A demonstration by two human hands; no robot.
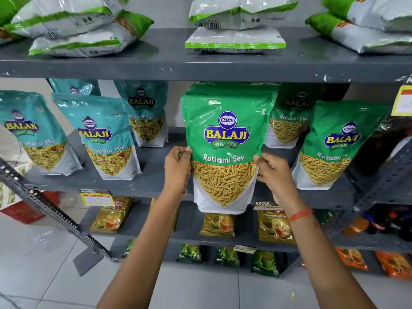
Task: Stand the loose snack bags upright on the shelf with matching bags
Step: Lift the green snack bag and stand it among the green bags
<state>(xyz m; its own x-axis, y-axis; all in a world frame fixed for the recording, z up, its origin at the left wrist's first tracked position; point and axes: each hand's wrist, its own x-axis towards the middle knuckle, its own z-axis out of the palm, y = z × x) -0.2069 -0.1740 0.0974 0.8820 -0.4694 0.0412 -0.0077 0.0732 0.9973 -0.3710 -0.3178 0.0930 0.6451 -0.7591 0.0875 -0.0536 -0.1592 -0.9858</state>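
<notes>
Before the middle shelf (156, 188), an upright green Ratlami Sev bag (225, 148) in the closed grip of left hand (178, 170) and right hand (274, 175).

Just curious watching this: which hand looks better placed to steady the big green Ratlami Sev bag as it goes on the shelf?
Probably the right hand: it grips the green Ratlami Sev bag on the side nearest the matching green bags. The left hand holds the opposite edge.

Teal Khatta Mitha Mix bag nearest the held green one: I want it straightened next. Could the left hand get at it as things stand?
Probably not yet: the left hand is gripping the Ratlami Sev bag. Once freed, the teal bag stands unobstructed just to its left.
</notes>
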